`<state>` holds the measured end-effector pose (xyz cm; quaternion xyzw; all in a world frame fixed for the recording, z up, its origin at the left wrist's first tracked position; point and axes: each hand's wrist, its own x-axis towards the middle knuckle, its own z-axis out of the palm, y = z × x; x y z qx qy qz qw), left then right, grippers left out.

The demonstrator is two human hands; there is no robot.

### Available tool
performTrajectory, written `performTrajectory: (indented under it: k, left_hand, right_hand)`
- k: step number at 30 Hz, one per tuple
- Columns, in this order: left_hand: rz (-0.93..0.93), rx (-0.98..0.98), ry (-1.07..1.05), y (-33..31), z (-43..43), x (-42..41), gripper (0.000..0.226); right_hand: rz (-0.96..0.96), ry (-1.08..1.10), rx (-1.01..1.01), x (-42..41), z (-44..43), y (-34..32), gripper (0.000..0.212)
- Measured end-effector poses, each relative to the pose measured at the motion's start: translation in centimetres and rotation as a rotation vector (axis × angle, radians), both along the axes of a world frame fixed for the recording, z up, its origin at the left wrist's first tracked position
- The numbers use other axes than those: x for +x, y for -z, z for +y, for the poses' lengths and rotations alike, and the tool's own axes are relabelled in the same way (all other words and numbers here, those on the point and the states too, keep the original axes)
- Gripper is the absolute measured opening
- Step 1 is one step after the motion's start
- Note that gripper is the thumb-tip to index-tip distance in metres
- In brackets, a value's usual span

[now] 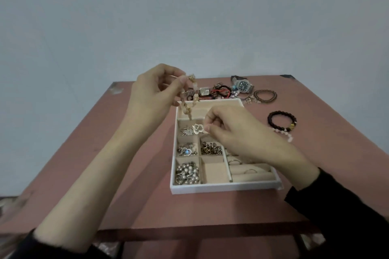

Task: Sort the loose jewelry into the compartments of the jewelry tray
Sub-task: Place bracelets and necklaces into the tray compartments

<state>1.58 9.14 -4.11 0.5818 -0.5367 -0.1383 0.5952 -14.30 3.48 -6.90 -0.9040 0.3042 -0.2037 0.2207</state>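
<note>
Head view — left hand [151, 92] is pinching a gold bracelet [189, 109], dangling it over the far compartment of the jewelry tray [223, 188]; right hand [231, 130] is pinching a silver charm [198, 128] nearby — I'd be lowering each gently, avoiding tangles.

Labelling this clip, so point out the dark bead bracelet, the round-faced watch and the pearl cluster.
dark bead bracelet [270, 121]: head view, left beads.
round-faced watch [244, 86]: head view, dial.
pearl cluster [188, 172]: head view, middle.

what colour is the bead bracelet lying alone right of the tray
The bracelet is dark brown, nearly black, with one gold bead; head view.
</note>
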Motion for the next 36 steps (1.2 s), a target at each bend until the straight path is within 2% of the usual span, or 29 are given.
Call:
performTrajectory:
  k: [6,11,20,36]
  left_hand:
    - [0.017,-0.008,-0.032,0.0,0.7,1.6,0.006]
    - [0.019,-0.002,-0.026,0.3,0.9,2.0,0.004]
    - [0.028,0.026,0.019,0.5,0.9,1.5,0.006]
    - [0.007,0.170,-0.026,2.7,0.3,1.3,0.004]
  right_hand:
    - [0.200,-0.201,0.055,1.9,0.1,-0.6,0.013]
    - [0.235,-0.201,0.005,2.5,0.3,-0.3,0.008]
    - [-0.120,0.036,0.132,0.8,-1.9,-0.2,0.009]
    - [-0.241,0.109,0.145,1.0,-3.0,0.6,0.009]
